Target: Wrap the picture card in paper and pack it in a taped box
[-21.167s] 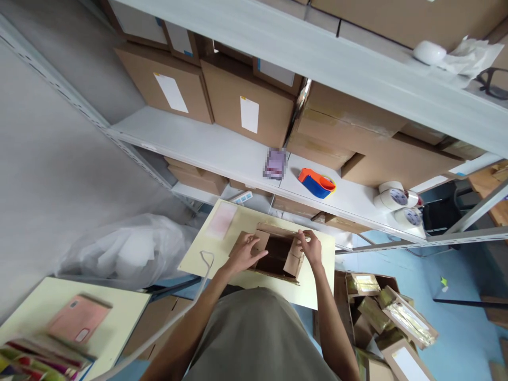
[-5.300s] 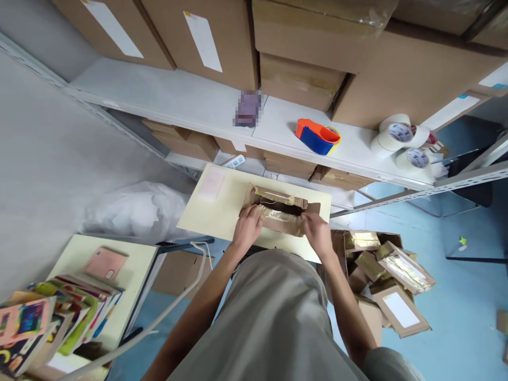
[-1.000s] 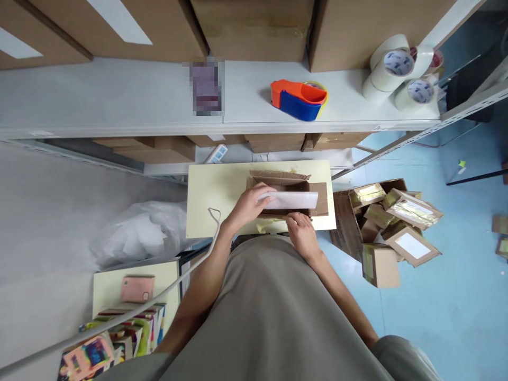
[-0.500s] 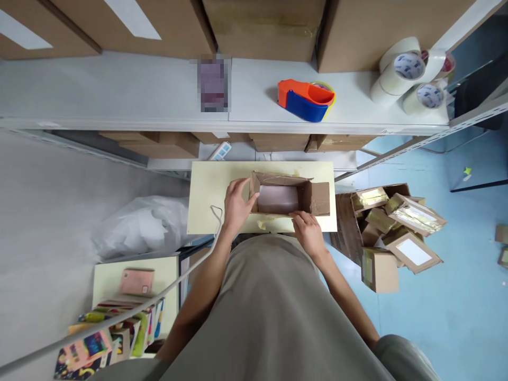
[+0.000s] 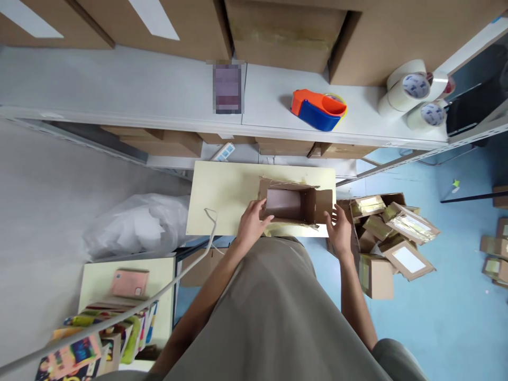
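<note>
An open cardboard box (image 5: 309, 206) lies on the small pale-yellow table (image 5: 222, 185), its inside facing up and showing a smooth, light bottom. One flap (image 5: 323, 206) is folded outward at the right end. My left hand (image 5: 252, 223) grips the box's left end, thumb on the near side and fingers over the edge. Beside the right flap is my right hand (image 5: 339, 228), its fingers apart and curved around the flap's outer edge; whether it touches the cardboard is hard to see.
A shelf ahead holds an orange-and-blue tape dispenser (image 5: 319, 110), tape rolls (image 5: 413, 90) and large cartons (image 5: 286, 37). At right, a big carton overflows with small boxes (image 5: 407, 262). A white plastic bag (image 5: 138, 225), books (image 5: 115, 328) and a grey cable (image 5: 159, 296) are at left.
My right hand has left the box's near edge and moved right to the end flap. The box has shifted slightly right and nearer, my left hand moving with it.
</note>
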The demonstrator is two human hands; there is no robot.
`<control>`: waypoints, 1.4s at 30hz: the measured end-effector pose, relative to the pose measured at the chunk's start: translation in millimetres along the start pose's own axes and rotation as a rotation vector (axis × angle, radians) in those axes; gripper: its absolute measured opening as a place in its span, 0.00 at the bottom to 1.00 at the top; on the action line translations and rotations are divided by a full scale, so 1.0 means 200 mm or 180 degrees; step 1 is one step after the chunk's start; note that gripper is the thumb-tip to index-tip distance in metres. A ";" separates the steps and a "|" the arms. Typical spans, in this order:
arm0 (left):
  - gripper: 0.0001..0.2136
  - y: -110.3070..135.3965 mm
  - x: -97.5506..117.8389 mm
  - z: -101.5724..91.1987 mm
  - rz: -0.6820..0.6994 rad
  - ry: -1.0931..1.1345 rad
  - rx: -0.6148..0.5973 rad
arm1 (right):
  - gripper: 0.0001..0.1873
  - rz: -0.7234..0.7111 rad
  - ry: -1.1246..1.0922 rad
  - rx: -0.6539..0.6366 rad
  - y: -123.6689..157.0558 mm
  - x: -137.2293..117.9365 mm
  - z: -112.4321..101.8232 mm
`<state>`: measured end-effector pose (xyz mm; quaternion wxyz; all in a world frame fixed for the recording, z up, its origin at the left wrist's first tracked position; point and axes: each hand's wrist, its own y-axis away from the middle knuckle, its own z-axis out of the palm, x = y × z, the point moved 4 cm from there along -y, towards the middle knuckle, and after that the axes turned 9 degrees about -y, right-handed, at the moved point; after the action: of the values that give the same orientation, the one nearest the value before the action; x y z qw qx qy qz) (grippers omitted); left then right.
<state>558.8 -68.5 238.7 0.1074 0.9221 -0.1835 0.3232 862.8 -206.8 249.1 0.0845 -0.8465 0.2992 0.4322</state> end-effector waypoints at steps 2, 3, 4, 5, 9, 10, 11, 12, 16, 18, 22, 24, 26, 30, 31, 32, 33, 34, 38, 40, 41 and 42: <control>0.25 0.02 0.03 0.02 0.0175 -0.0074 -0.0177 | 0.38 -0.0124 0.0000 -0.0153 0.04 -0.08 0.05; 0.24 0.02 0.05 0.03 0.0249 -0.0132 -0.0269 | 0.37 -0.0219 0.0021 -0.0286 0.06 -0.12 0.08; 0.24 0.02 0.05 0.03 0.0317 -0.0197 -0.0363 | 0.36 -0.0333 0.0046 -0.0476 0.07 -0.16 0.12; 0.24 0.02 0.06 0.04 0.0388 -0.0259 -0.0459 | 0.34 -0.0467 0.0080 -0.0711 0.08 -0.19 0.17; 0.25 0.00 0.04 0.07 0.0716 -0.0354 -0.0743 | 0.29 -0.0926 0.0426 -0.1493 0.06 -0.22 0.29; 0.25 -0.01 0.03 0.08 0.0780 -0.0349 -0.0767 | 0.28 -0.0966 0.0510 -0.1581 0.05 -0.21 0.29; 0.26 -0.02 0.03 0.08 0.0828 -0.0338 -0.0778 | 0.28 -0.0956 0.0572 -0.1618 0.03 -0.19 0.29; 0.27 -0.04 0.02 0.08 0.0855 -0.0322 -0.0778 | 0.27 -0.0906 0.0613 -0.1608 0.01 -0.17 0.29; 0.37 -0.13 -0.04 0.10 0.0501 -0.0238 -0.0527 | 0.21 -0.0424 0.0745 -0.0985 -0.08 -0.06 0.23; 0.43 -0.19 -0.08 0.10 0.0106 -0.0227 -0.0168 | 0.20 -0.0189 0.0776 -0.0631 -0.11 -0.01 0.22; 0.49 -0.29 -0.14 0.08 -0.0014 -0.0263 0.0225 | 0.31 -0.0245 0.0916 -0.0034 -0.13 -0.01 0.23; 0.44 -0.31 -0.15 0.07 0.0210 -0.0271 0.0115 | 0.39 -0.0425 0.0969 0.0106 -0.12 -0.03 0.24; 0.38 -0.31 -0.16 0.07 0.0313 -0.0263 0.0009 | 0.42 -0.0544 0.0912 -0.0028 -0.12 -0.04 0.25; 0.29 -0.29 -0.20 0.08 0.0221 -0.0199 -0.0100 | 0.33 -0.0575 0.0846 -0.0579 -0.12 0.00 0.29; 0.28 -0.28 -0.21 0.09 0.0208 -0.0174 -0.0132 | 0.30 -0.0568 0.0853 -0.0662 -0.13 0.02 0.30; 0.28 -0.27 -0.22 0.10 0.0201 -0.0150 -0.0159 | 0.28 -0.0568 0.0860 -0.0702 -0.13 0.04 0.32; 0.28 -0.26 -0.22 0.10 0.0198 -0.0131 -0.0175 | 0.28 -0.0572 0.0867 -0.0702 -0.13 0.06 0.33; 0.27 -0.25 -0.23 0.10 0.0195 -0.0120 -0.0176 | 0.27 -0.0584 0.0874 -0.0671 -0.13 0.07 0.34; 0.27 -0.23 -0.24 0.11 0.0240 -0.0136 -0.0074 | 0.26 -0.0730 0.0938 -0.0458 -0.12 0.08 0.37; 0.26 -0.22 -0.23 0.10 0.0302 -0.0214 0.0058 | 0.26 -0.0832 0.1008 -0.0337 -0.11 0.06 0.37; 0.26 -0.22 -0.22 0.09 0.0336 -0.0282 0.0142 | 0.25 -0.0881 0.1044 -0.0284 -0.11 0.05 0.37; 0.25 -0.22 -0.21 0.08 0.0373 -0.0362 0.0224 | 0.25 -0.0931 0.1073 -0.0245 -0.11 0.03 0.37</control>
<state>555.4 -22.6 195.8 0.0452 0.9299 -0.2316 0.2822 827.9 -161.1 196.6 0.0627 -0.9437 0.1665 0.2789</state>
